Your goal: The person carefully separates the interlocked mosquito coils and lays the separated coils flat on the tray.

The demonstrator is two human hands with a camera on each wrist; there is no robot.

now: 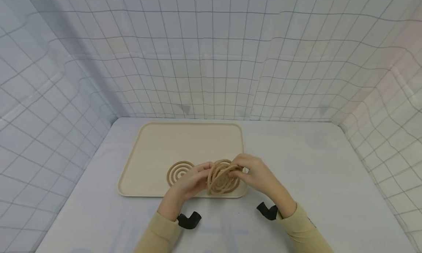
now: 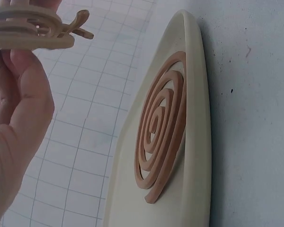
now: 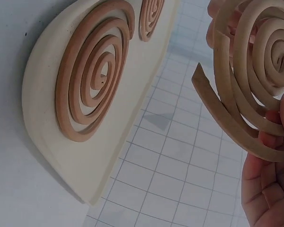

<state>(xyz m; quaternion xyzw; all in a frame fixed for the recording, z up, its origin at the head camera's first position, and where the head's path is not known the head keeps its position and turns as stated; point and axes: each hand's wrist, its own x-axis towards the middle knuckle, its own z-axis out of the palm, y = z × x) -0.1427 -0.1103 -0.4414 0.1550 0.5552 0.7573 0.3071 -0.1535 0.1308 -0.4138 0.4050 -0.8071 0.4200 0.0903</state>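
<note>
Above the tray's near right corner, both hands hold a tangle of tan mosquito coils (image 1: 219,179), more than one layer thick. My left hand (image 1: 196,179) grips its left side, with the thumb and fingers above and below in the left wrist view. The right hand (image 1: 250,172) pinches the right side between thumb and fingers. A loose outer end of the held coils (image 3: 222,61) sticks out in the right wrist view. One flat spiral coil (image 2: 154,127) lies on the tray beside the left hand. Another coil (image 3: 103,78) lies at the tray's right end, partly hidden under the held ones from above.
The cream tray (image 1: 184,139) has a low raised rim and sits on a white table (image 1: 296,165). White walls with a grid of lines (image 1: 227,62) stand at the back and both sides. Black straps (image 1: 189,220) show at the wrists.
</note>
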